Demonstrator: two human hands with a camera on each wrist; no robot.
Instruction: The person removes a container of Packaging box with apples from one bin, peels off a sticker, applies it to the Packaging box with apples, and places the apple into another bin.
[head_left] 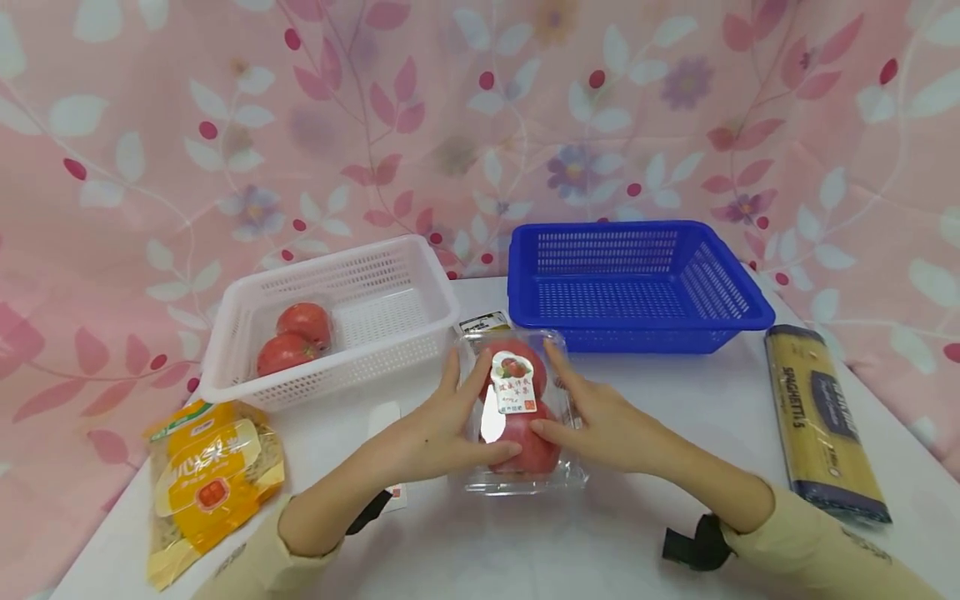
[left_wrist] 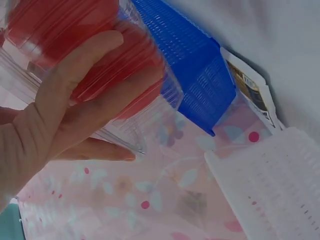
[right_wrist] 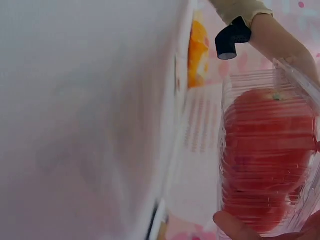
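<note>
Both hands grip a clear plastic box (head_left: 517, 485) of red fruits that look like tomatoes, raised above the table. A white label (head_left: 517, 392) with a fruit picture is on its lid. My left hand (head_left: 431, 437) holds the left side, thumb on the lid; the left wrist view shows its fingers spread along the ribbed plastic. On the opposite side, my right hand (head_left: 611, 421) has its thumb on the lid and fingers along the edge. In the right wrist view, the ribbed side of the box (right_wrist: 265, 140) shows, with only the fingers of that hand at the bottom.
Behind to the left stands a white basket (head_left: 337, 260) holding a similar box of red fruits (head_left: 288, 350). A blue basket (head_left: 641, 323) stands behind to the right. A yellow food bag (head_left: 210, 475) lies left, a spaghetti pack (head_left: 825, 417) right, and a small packet (head_left: 483, 322) between the baskets.
</note>
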